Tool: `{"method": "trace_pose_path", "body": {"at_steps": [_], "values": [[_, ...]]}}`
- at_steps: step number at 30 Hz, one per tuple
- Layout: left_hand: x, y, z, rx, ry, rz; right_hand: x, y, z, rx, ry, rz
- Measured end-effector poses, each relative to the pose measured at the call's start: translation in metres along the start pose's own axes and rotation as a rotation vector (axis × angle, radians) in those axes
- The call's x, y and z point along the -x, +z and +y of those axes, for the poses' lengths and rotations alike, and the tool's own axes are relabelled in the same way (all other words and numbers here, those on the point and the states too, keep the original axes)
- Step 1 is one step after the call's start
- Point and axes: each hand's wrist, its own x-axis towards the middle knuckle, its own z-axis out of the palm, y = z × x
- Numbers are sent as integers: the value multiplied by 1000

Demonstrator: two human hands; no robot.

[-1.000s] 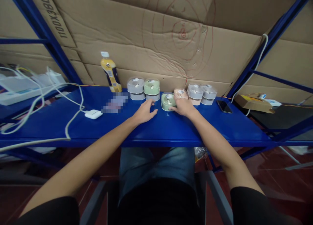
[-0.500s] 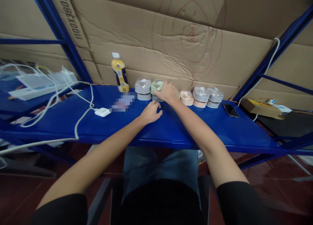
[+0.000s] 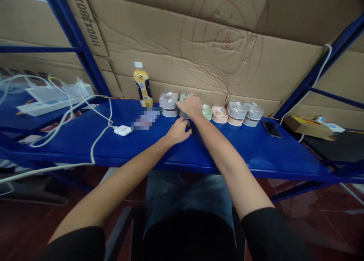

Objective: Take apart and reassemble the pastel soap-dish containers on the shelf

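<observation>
Now, in the head view, a yellow bottle (image 3: 143, 86) stands at the back of the blue surface (image 3: 142, 149). Just to the right of the bottle is a grey box (image 3: 168, 100) on top of another. The next box along from the bottle is a green box (image 3: 184, 97), and the right hand (image 3: 191, 105) is bent over it. That hand touches the box, but I cannot tell if it grips it or just rests there. The left hand (image 3: 179, 131) is in front and to the right of the bottle. Its thumb is away from its fingers, and I see nothing in it. The two hands are very near each other.

More boxes stand farther right of the bottle, some in twos. If the right hand pushes sideways, the green box could slip and fall. A bump could also knock the grey boxes over. The hands might get in each other's way.

The right hand hides most of the green box and what is under it. A flat thing (image 3: 146, 119) in front of the bottle is too blurry to know.
</observation>
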Motion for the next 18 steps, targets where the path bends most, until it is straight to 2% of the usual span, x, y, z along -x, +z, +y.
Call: {"method": "trace_pose_path", "body": {"at_steps": [2, 5, 9, 11, 14, 18], "values": [[0, -4, 1, -4, -18, -2, 2, -8, 5, -22, -5, 16], [-2, -13, 1, 105, -74, 69, 9, -30, 25, -73, -75, 27], [-8, -27, -3, 441, -176, 173, 26, -66, 79, -232, -233, -79], [-10, -32, -4, 591, -181, 173, 38, -79, 112, -287, -328, -113], [-11, -33, -2, 733, -87, 49, 57, -83, 151, -371, -535, -287], [-3, -31, 2, 670, 8, -198, 75, -70, 179, -462, -627, -480]]}}
